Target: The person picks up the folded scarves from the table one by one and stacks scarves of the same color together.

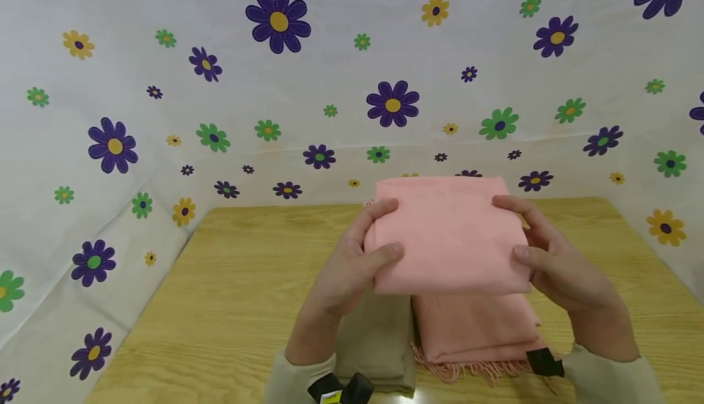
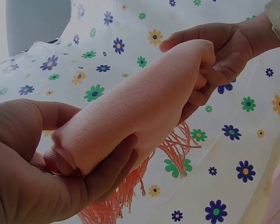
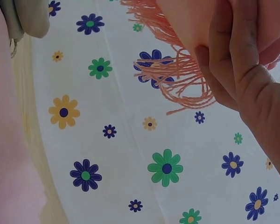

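Note:
A folded pink scarf (image 1: 448, 233) is held up above the table between both hands. My left hand (image 1: 348, 272) grips its left side, thumb on the near face. My right hand (image 1: 569, 275) grips the right side in much the same way. In the left wrist view the scarf (image 2: 135, 102) looks like a thick folded roll, with coral fringe (image 2: 177, 144) hanging beneath it. Strands of that fringe (image 3: 177, 88) also dangle in the right wrist view, beside the fingers (image 3: 245, 42).
Below lies another folded pink scarf (image 1: 478, 327), its fringe toward me. Left of it is a folded grey-green cloth (image 1: 376, 343). Both rest on the wooden table (image 1: 231, 306). A white flower-print sheet (image 1: 319, 80) stands behind and along the sides.

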Tool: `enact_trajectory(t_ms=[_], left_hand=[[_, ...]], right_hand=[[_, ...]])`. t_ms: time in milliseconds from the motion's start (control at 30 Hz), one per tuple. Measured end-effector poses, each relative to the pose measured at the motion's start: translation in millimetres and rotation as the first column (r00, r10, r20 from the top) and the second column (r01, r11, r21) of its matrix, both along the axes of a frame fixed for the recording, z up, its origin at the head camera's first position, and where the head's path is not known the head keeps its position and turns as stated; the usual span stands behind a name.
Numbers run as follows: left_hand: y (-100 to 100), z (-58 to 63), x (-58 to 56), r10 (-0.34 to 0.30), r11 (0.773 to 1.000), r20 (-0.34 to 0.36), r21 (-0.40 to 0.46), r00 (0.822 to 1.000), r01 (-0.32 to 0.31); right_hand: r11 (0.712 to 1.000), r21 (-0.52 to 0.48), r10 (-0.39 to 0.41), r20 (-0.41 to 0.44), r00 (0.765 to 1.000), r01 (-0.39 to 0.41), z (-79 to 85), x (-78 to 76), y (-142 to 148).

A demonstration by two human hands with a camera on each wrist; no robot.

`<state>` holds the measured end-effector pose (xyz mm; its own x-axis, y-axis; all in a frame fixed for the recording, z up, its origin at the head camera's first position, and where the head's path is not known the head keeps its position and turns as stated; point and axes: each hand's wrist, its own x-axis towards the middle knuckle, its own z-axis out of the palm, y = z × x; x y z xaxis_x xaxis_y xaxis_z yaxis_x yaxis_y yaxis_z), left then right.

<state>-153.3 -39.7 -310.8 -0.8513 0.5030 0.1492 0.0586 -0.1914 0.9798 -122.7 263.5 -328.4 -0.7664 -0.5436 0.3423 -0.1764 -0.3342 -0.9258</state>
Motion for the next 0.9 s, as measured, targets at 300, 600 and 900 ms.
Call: enact_trajectory(t_ms=[300, 600, 900], left_hand=[[3.2, -2.7, -1.1, -0.003, 1.0, 0.028, 0.008, 1.0, 0.003], [4.1, -2.3, -1.3, -0.017, 1.0, 0.039, 0.005, 0.999, 0.017], [5.8, -1.5, 0.1, -0.015, 1.0, 0.041, -0.009, 0.999, 0.015]], right_hand=[[0.999, 0.039, -0.019, -0.014, 1.0, 0.02, 1.0, 0.8, 3.5], [0.995, 0.097, -0.032, -0.046, 0.998, 0.037, 0.0, -1.2, 8.7], [0.996, 0.088, -0.011, -0.068, 0.998, 0.017, -6.0, -3.5, 14.0]])
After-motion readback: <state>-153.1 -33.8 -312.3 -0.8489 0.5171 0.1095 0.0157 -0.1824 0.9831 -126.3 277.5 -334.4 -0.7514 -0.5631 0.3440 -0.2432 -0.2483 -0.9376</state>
